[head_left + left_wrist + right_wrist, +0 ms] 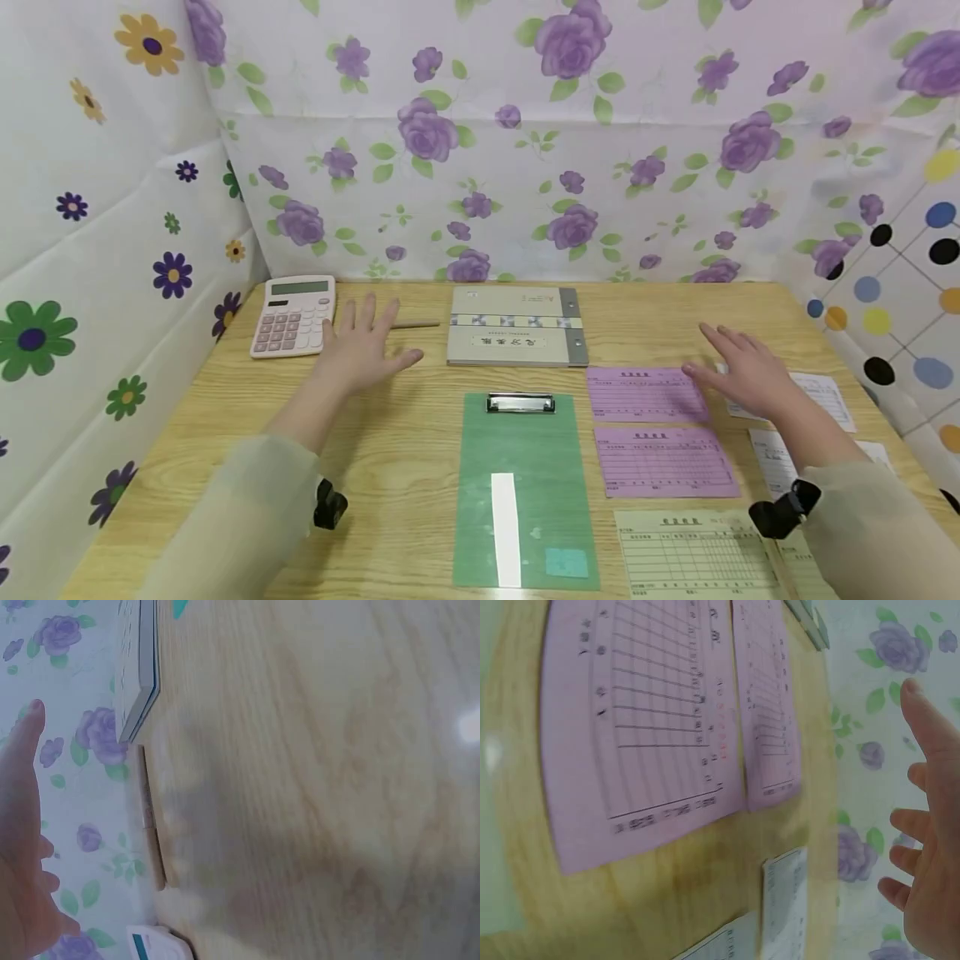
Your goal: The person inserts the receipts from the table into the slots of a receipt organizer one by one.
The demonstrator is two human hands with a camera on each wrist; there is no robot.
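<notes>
Your left hand (356,354): spread fingers, holding nothing; calculator (296,315) at its ten o'clock | Your right hand (746,379): fingers extended, released; purple receipts (645,396) at seven-to-nine o'clock, apparently colour-grouped to stay distinct | Green clipboard (540,492) at left hand's four o'clock

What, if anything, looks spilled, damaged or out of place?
Nothing stands out: the purple slips sit neatly beside the green clipboard, and no spill or damage shows. The right hand and forearm partly hide the white slips.
</notes>
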